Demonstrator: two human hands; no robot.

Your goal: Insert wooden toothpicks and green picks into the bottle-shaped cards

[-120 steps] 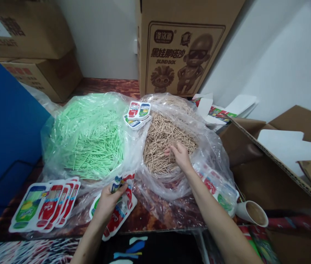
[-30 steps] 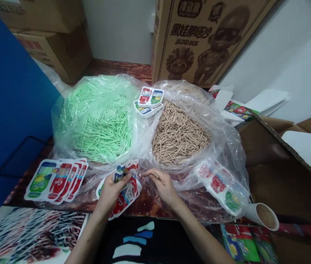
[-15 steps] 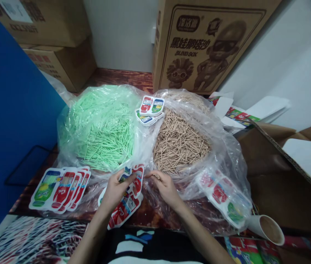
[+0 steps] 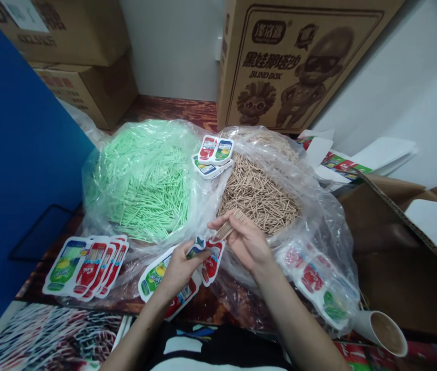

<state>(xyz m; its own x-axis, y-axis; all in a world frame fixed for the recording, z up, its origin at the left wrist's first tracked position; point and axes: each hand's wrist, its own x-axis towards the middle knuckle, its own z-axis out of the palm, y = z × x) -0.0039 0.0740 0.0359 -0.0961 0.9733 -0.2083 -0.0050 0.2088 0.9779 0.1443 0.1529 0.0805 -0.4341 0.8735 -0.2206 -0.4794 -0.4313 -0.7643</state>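
Observation:
My left hand (image 4: 180, 265) is closed on a small printed packet (image 4: 209, 257) with a red bottle picture, held above a stack of similar packets (image 4: 152, 275) on the table. My right hand (image 4: 246, 238) pinches a small bundle of tan sticks (image 4: 230, 226) just above that packet's top edge. Behind my right hand lies a clear bag of tan sticks (image 4: 259, 198). To the left is a clear bag of green sticks (image 4: 144, 178).
A fan of filled packets (image 4: 87, 260) lies at the left. More packets (image 4: 214, 154) rest between the bags and others (image 4: 314, 281) at the right. A paper cup (image 4: 382, 330) lies on its side. Cardboard boxes (image 4: 299, 56) stand behind; an open carton (image 4: 407, 232) is right.
My right hand went from the tan pile to beside my left hand, then rose with a bundle of tan sticks. My left hand lifted one packet off the stack.

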